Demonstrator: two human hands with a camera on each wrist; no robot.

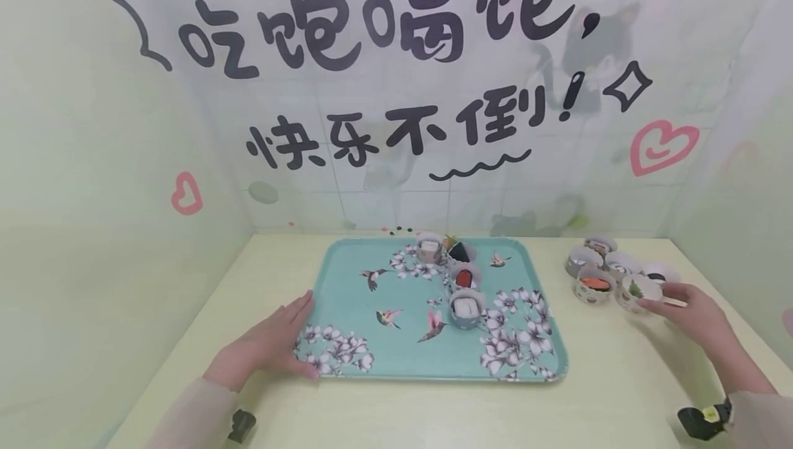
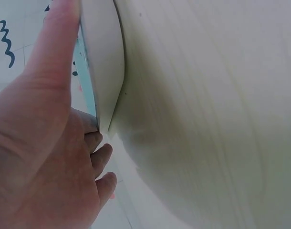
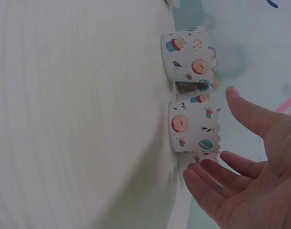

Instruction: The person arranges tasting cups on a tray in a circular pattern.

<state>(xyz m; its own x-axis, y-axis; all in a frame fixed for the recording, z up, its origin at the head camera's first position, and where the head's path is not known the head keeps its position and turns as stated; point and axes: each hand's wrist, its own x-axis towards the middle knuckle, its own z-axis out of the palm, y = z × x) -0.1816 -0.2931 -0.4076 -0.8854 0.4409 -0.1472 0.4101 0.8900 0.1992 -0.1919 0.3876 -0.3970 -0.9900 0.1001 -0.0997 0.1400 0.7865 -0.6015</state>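
At the left end of a teal floral tray (image 1: pixel 396 346), my left hand (image 1: pixel 272 339) rests against the rim with its fingers extended. In the left wrist view, the thumb of that hand (image 2: pixel 45 143) lies along the tray's near edge (image 2: pixel 102 62). My right hand (image 1: pixel 696 315) is beside a patterned paper cup (image 1: pixel 632 295) with something white and green in it. The right wrist view shows the thumb and fingers of this hand (image 3: pixel 260 171) spread on either side of the nearest cup (image 3: pixel 195 126), not closed round it.
On the tray's right half stand several paper cups, including one with a white piece (image 1: pixel 466 308) and one with a red-topped piece (image 1: pixel 464 278). Around the right hand cluster more cups, one with an orange-topped piece (image 1: pixel 595 286). A printed curtain (image 1: pixel 384 201) hangs behind the table.
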